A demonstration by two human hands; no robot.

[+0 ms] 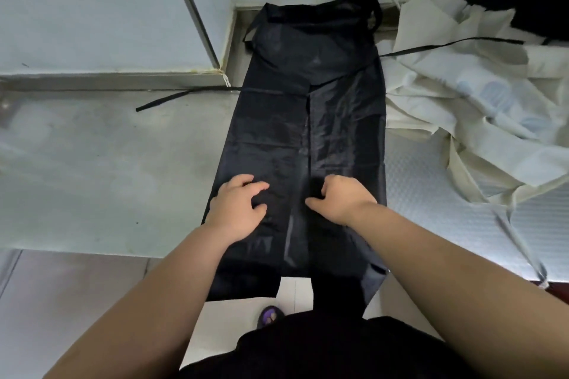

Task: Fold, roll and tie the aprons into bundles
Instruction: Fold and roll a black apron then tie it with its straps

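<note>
Left grip (238,204): fingers spread, pressed near end of long glossy black fabric apron (308,132).
Right grip (341,200): curled alongside; hold was unclear.
Needed: folds flattened before rolling.

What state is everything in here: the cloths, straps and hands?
Apron: folded lengthwise, flat, not rolled, near end overhanging the table.
Straps: loose, untied.
Left hand: resting on apron.
Right hand: on apron, fingers curled.
White cloth: crumpled.

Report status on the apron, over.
Hands: left hand presses apron, fingers bent; right hand on it, grip unclear. Apron folded long, flat, not rolled. Loose straps both sides; white cloth crowds right edge.
</note>
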